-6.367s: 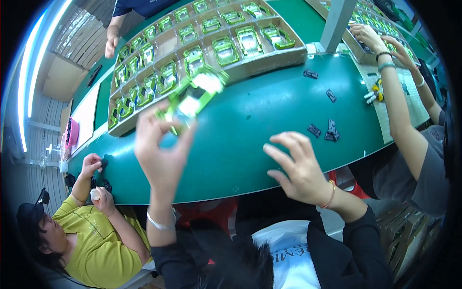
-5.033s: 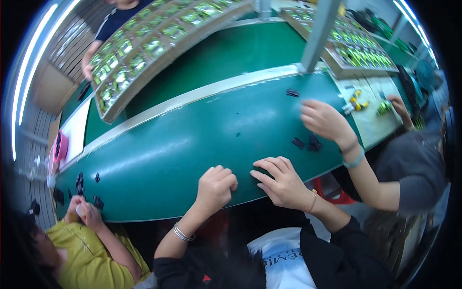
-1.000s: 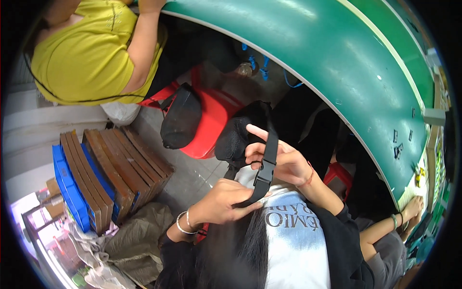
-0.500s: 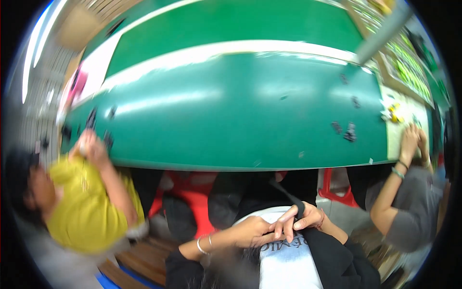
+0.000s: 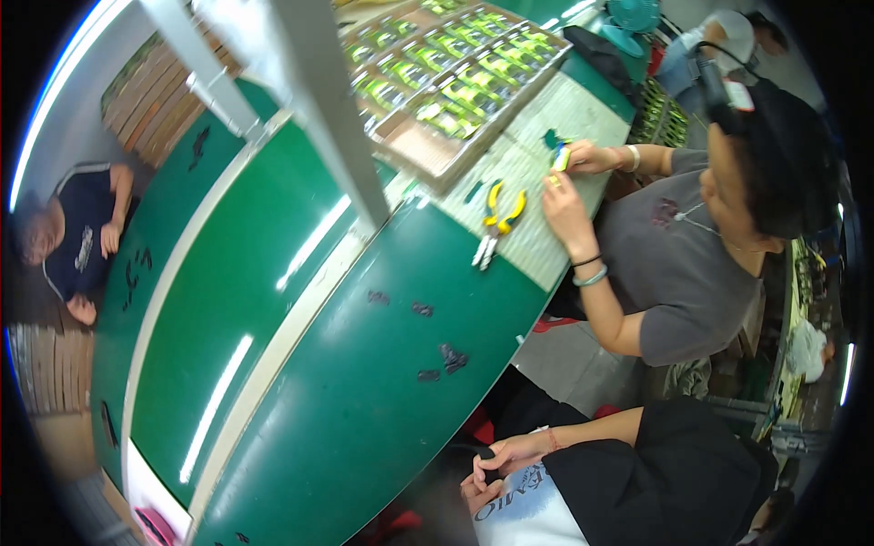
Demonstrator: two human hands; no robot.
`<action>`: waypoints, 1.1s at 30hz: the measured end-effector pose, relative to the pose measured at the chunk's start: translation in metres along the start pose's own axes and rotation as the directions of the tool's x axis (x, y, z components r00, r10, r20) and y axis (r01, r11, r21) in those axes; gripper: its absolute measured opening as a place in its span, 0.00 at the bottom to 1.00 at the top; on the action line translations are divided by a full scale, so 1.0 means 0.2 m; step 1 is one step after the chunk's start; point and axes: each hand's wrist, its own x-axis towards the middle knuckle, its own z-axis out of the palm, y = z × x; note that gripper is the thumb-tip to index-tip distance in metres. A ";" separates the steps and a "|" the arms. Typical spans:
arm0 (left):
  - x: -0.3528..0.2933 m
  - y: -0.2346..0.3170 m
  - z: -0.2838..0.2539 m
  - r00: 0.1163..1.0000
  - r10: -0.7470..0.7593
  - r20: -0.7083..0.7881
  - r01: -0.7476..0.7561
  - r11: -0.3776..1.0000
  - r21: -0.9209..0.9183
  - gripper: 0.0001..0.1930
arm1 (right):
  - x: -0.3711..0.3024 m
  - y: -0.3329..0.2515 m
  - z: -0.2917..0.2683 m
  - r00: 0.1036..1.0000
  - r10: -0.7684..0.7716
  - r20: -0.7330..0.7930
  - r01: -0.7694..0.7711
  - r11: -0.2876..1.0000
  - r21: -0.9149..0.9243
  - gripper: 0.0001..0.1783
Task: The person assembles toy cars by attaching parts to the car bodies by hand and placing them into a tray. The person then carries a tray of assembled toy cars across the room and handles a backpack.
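My right hand (image 5: 512, 453) is at my lap, its fingers closed around a black strap (image 5: 490, 466). Just below it, a few fingers (image 5: 476, 493) rest against my white printed shirt (image 5: 523, 505); they seem to belong to my left hand, but most of it and its forearm are hidden in a dark blur. Neither hand touches the green table (image 5: 364, 446). On the table's near part lie small dark pieces: a larger one (image 5: 452, 358) and several little flat ones (image 5: 422, 309).
At my right a co-worker's hands (image 5: 569, 196) hold a small yellow-and-blue piece over a pale mat (image 5: 546, 246), beside yellow-handled pliers (image 5: 496, 218). Behind stands a divided tray (image 5: 455, 91) of green items. A grey post (image 5: 337, 118) rises from the table. Another person (image 5: 82, 227) sits across.
The view has swung to the right, bringing the co-worker, the pliers and the tray closer to the middle. My left forearm has dropped out of sight; my right hand stays at the strap.
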 end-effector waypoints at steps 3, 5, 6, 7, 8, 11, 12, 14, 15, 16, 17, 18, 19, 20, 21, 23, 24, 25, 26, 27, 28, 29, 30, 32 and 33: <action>-0.05 0.19 0.13 0.962 -0.271 -0.044 0.261 0.857 0.443 0.22 | -0.11 0.10 0.07 1.000 -0.020 0.001 0.020 0.999 -0.025 0.15; -0.16 0.23 0.34 0.978 -0.175 -0.108 0.205 0.758 0.619 0.23 | -0.22 0.11 0.17 0.983 0.167 -0.081 -0.167 0.986 0.007 0.15; -0.18 0.27 0.39 0.988 -0.055 -0.147 0.149 0.617 0.773 0.25 | -0.24 0.08 0.22 0.975 0.174 -0.139 -0.172 0.985 0.027 0.15; -0.20 0.27 0.40 0.989 -0.059 -0.135 0.144 0.592 0.793 0.25 | -0.28 0.09 0.25 0.980 0.140 -0.138 -0.138 0.990 0.021 0.15; -0.22 0.31 0.36 0.990 -0.045 -0.130 0.134 0.546 0.827 0.25 | -0.25 0.08 0.25 0.979 0.156 -0.131 -0.138 0.981 0.139 0.15; -0.26 0.39 0.50 0.996 -0.018 -0.091 0.090 0.437 0.895 0.25 | -0.44 0.12 0.33 0.971 0.207 -0.122 -0.152 0.922 0.356 0.16; -0.27 0.43 0.55 0.997 -0.007 -0.079 0.075 0.399 0.914 0.25 | -0.55 0.07 0.43 0.973 0.187 -0.136 -0.124 0.919 0.375 0.15; -0.28 0.51 0.61 0.999 0.012 -0.052 0.046 0.315 0.948 0.25 | -0.66 0.05 0.52 0.980 0.133 -0.146 -0.067 0.918 0.390 0.14; -0.28 0.54 0.62 0.999 0.016 -0.035 0.029 0.272 0.962 0.25 | -0.64 0.07 0.46 0.964 0.123 -0.234 -0.020 0.916 0.400 0.14; -0.28 0.58 0.63 1.000 0.018 -0.017 0.012 0.229 0.973 0.25 | -0.62 0.10 0.39 0.940 0.116 -0.320 0.027 0.913 0.408 0.14; -0.21 0.63 0.65 1.000 -0.002 0.029 -0.028 0.176 0.984 0.25 | -0.67 0.12 0.34 0.940 0.061 -0.335 0.091 0.903 0.420 0.14; -0.24 0.66 0.62 0.999 0.029 0.018 -0.022 0.148 0.989 0.25 | -0.63 0.11 0.31 0.938 0.062 -0.341 0.104 0.889 0.447 0.13; -0.21 0.69 0.64 0.999 0.032 0.037 -0.040 0.107 0.993 0.25 | -0.64 0.14 0.30 0.931 0.038 -0.362 0.153 0.861 0.485 0.12; -0.16 0.71 0.66 0.998 0.033 0.058 -0.060 0.064 0.996 0.25 | -0.65 0.16 0.28 0.916 0.006 -0.401 0.215 0.837 0.504 0.11; -0.14 0.72 0.68 0.997 0.021 0.077 -0.078 0.021 0.997 0.26 | -0.66 0.21 0.27 0.904 -0.022 -0.428 0.272 0.801 0.533 0.10; -0.08 0.71 0.79 0.993 0.001 0.119 -0.119 -0.060 0.991 0.26 | -0.65 0.33 0.18 0.832 -0.121 -0.542 0.435 0.750 0.499 0.10; -0.03 0.72 0.84 0.990 -0.005 0.140 -0.140 -0.100 0.985 0.26 | -0.65 0.33 0.20 0.758 -0.122 -0.641 0.526 0.695 0.490 0.11; 0.01 0.71 0.89 0.987 -0.011 0.160 -0.161 -0.138 0.977 0.26 | -0.65 0.34 0.22 0.717 -0.162 -0.678 0.587 0.666 0.461 0.10; 0.06 0.70 0.96 0.982 -0.023 0.185 -0.187 -0.174 0.967 0.26 | -0.67 0.38 0.22 0.679 -0.215 -0.702 0.644 0.634 0.429 0.11; 0.11 0.68 1.05 0.978 -0.029 0.205 -0.207 -0.204 0.957 0.26 | -0.69 0.43 0.22 0.640 -0.261 -0.723 0.692 0.604 0.395 0.11; 0.10 0.65 1.01 0.974 -0.036 0.223 -0.225 -0.233 0.946 0.26 | -0.73 0.49 0.22 0.619 -0.322 -0.716 0.719 0.599 0.352 0.12; 0.11 0.66 1.08 0.970 -0.060 0.234 -0.242 -0.248 0.938 0.26 | -0.76 0.56 0.22 0.553 -0.398 -0.732 0.773 0.572 0.272 0.13; 0.13 0.71 1.17 0.952 -0.126 0.279 -0.301 -0.233 0.925 0.24 | -0.78 0.59 0.23 0.496 -0.440 -0.748 0.825 0.508 0.249 0.14; 0.18 0.73 1.29 0.925 -0.199 0.324 -0.365 -0.222 0.904 0.23 | -0.82 0.69 0.23 0.390 -0.540 -0.746 0.904 0.380 0.198 0.13; 0.21 0.69 1.30 0.887 -0.257 0.384 -0.443 -0.239 0.864 0.22 | -0.81 0.75 0.26 0.308 -0.542 -0.781 0.943 0.281 0.177 0.13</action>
